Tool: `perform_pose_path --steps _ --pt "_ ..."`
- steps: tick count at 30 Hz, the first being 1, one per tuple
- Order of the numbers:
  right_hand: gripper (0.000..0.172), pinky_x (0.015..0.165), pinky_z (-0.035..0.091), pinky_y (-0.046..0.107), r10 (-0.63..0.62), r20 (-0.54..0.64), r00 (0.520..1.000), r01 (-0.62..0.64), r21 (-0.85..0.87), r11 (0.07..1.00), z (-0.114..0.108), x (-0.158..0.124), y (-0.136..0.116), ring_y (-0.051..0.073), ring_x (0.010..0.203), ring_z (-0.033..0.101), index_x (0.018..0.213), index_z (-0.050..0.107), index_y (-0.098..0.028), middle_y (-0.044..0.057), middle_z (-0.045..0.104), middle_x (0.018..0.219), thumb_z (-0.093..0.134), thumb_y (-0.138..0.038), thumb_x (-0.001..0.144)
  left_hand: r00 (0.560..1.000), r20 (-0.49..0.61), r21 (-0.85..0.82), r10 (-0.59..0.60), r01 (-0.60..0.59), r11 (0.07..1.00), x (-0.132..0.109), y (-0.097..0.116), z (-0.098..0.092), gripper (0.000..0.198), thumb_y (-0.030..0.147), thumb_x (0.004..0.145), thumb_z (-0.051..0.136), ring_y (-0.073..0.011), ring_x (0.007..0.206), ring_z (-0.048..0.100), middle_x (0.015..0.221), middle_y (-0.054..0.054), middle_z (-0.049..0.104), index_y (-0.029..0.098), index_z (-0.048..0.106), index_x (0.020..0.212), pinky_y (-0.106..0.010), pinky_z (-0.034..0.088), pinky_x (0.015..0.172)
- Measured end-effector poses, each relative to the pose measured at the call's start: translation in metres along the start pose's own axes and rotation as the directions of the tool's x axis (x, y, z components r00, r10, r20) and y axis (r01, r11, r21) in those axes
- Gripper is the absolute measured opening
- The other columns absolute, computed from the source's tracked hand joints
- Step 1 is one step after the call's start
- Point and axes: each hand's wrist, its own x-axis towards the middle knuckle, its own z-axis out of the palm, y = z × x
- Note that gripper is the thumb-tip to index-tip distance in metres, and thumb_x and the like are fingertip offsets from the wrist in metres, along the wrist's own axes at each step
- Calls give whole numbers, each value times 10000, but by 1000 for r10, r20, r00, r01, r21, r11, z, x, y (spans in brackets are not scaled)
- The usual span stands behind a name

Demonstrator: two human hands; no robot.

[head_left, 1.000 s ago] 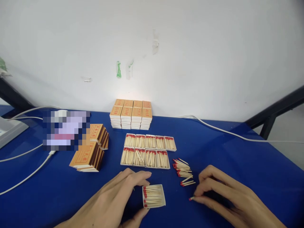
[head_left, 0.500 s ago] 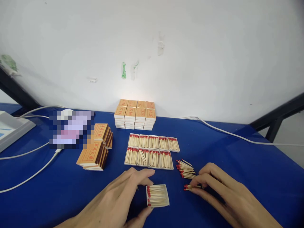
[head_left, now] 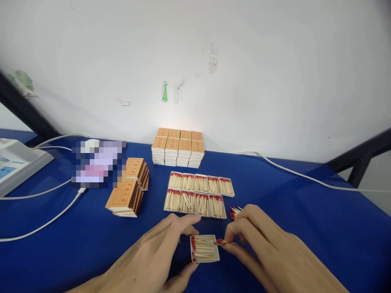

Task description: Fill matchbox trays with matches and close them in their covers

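Note:
My left hand [head_left: 159, 248] steadies a small white matchbox tray [head_left: 218, 254] from its left side, thumb at the near edge and fingers by the far edge. Inside the tray lie several matches [head_left: 203, 249], their red heads toward the left. Just right of the tray, my right hand [head_left: 259, 244] pinches a few matches [head_left: 220, 241] between thumb and fingers, heads pointing left at the tray's right rim. A loose pile of matches [head_left: 234, 212] shows behind my right hand, partly covered by it.
Two rows of filled matchbox trays [head_left: 195, 195] lie beyond my hands. Stacked matchboxes [head_left: 177, 148] stand by the wall, and orange sleeves [head_left: 128, 189] are piled at left. Further left are a blurred-out phone [head_left: 99, 162], cables and a white device [head_left: 21, 165].
My right hand has moved left with the pinched matches, from beside the loose pile to the tray's right edge. The left hand stays at the tray. The view has shifted slightly.

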Motion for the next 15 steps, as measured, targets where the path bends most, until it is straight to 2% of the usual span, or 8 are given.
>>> perform_pose_path --steps 3,6,9,12,15 --pt "393 468 521 294 -141 53 989 141 -4 990 2 19 -9 201 749 758 986 667 -247 41 685 909 380 -258 1254 1000 7 -15 -28 28 999 1 0 -1 915 60 937 786 -188 1214 857 1382 -5 817 371 373 1691 -281 695 1091" --pt "153 540 574 303 -163 105 981 160 38 986 8 26 -12 239 854 765 969 683 -230 46 716 942 725 -225 1117 1000 1 -19 -12 12 1000 1 -1 0 955 40 919 785 -201 1244 847 1410 -15 808 374 357 1704 -304 692 1112" --pt "243 659 643 306 -141 132 981 128 99 987 12 26 -12 250 946 777 988 696 -223 41 744 995 935 -192 955 1000 21 -26 -8 9 1000 0 -1 1 915 48 958 790 -198 1236 845 1405 -15 806 375 363 1699 -302 696 1103" --pt "265 743 672 338 -152 75 986 141 132 981 18 26 -12 236 900 762 996 698 -217 30 748 974 955 -188 941 997 53 -38 -50 52 998 -1 -1 1 819 90 1010 790 -191 1252 845 1405 -12 805 373 405 1676 -288 691 1107" --pt "265 726 660 348 -146 60 987 134 168 977 22 27 -9 229 868 742 972 683 -218 29 742 969 944 -174 949 997 37 -33 -62 63 997 -2 -1 2 792 100 1023 767 -178 1258 846 1410 6 808 389 423 1675 -272 682 1111"
